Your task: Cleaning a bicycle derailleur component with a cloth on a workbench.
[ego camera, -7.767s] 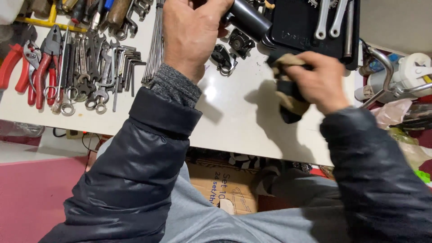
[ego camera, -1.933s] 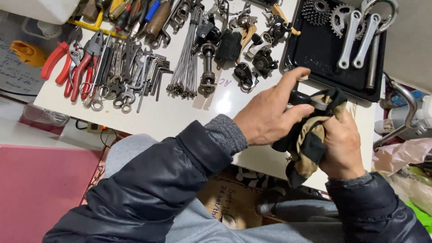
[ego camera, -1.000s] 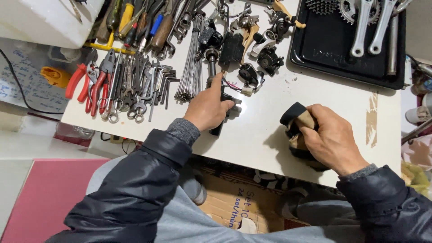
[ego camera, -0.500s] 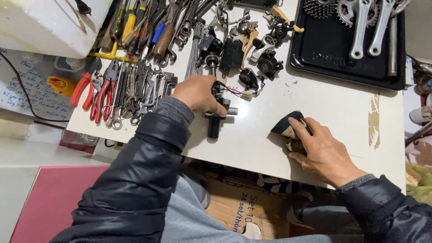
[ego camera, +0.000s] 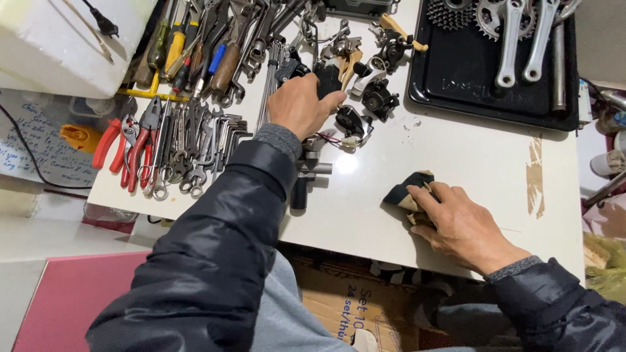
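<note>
A person in a dark padded jacket leaned over a white worktable (ego camera: 456, 163) crowded with bicycle parts and hand tools, seen from above. The left hand (ego camera: 301, 104) reached forward across the table, its fingers curled down onto a black bicycle component (ego camera: 328, 77) among a cluster of similar parts; whether it actually gripped the part could not be told. Just below that wrist lay a dark grey metal part with a cylindrical stem (ego camera: 305, 176). The right hand (ego camera: 460, 225) rested near the table's front edge, pressing flat on a crumpled black and tan rag (ego camera: 407, 190), fingers spread over it rather than clenched. To the left lay red-handled pliers (ego camera: 127, 146), a row of wrenches (ego camera: 189, 153) and a bundle of spokes (ego camera: 268, 81). At the far right, a black tray (ego camera: 469, 78) held silver crank arms (ego camera: 512, 39) and a cassette of sprockets (ego camera: 450, 12).
</note>
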